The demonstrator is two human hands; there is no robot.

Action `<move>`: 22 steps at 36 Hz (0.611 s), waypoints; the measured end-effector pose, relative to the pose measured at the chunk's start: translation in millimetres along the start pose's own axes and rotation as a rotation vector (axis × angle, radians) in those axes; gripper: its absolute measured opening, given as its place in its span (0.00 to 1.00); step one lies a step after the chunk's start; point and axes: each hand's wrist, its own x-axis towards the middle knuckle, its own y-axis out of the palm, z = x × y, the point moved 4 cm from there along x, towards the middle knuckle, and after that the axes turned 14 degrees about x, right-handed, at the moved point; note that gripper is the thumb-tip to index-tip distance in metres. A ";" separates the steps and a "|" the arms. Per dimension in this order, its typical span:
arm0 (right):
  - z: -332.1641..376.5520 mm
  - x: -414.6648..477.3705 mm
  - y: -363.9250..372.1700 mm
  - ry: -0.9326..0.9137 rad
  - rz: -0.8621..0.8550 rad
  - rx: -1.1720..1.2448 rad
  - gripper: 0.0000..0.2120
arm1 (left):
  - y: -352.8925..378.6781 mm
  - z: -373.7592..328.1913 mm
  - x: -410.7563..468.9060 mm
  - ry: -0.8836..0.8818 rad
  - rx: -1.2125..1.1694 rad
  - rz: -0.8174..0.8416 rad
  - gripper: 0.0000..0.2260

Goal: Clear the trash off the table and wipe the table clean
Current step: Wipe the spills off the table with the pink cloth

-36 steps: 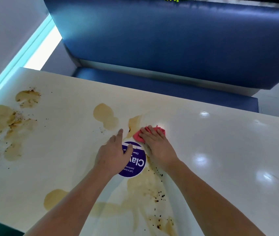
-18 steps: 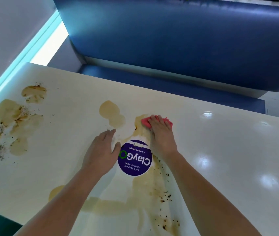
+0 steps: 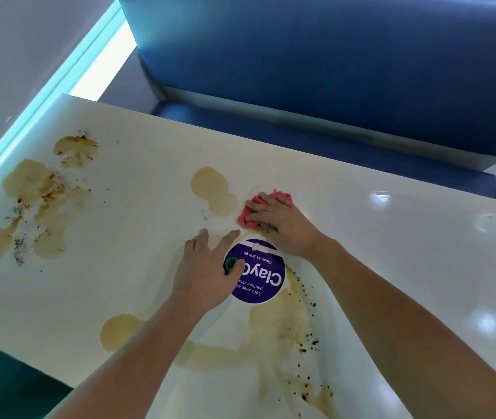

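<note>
A cream table [image 3: 406,255] carries brown spill stains and dark crumbs. My right hand [image 3: 283,223] presses a crumpled pink cloth [image 3: 251,213] onto the table just right of a brown stain [image 3: 213,189], fingers curled over the cloth. My left hand [image 3: 207,270] lies flat on the table with fingers spread, its thumb over the edge of a round purple sticker [image 3: 258,272]. More stains lie at the left [image 3: 38,204], near the front edge [image 3: 119,331] and below the sticker [image 3: 283,337].
A blue padded bench [image 3: 331,71] runs along the far side of the table. A grey wall with a light strip [image 3: 68,71] borders the left. The table's right half shows only glare spots.
The pink cloth and my right hand have moved away from me, past the purple sticker toward the far stain. My left hand slid slightly off the sticker and back onto its edge.
</note>
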 end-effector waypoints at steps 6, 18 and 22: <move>-0.7 -20.1 -1.9 0.014 0.024 0.019 0.17 | 1.1 2.2 -1.7 -0.003 -0.013 -0.009 0.29; -3.8 -59.0 -6.2 0.038 -0.047 0.044 0.16 | -2.2 9.6 0.2 0.001 -0.037 -0.002 0.30; -9.5 -74.3 -8.4 0.026 -0.071 0.034 0.17 | -1.8 9.0 -1.8 0.005 -0.033 0.000 0.30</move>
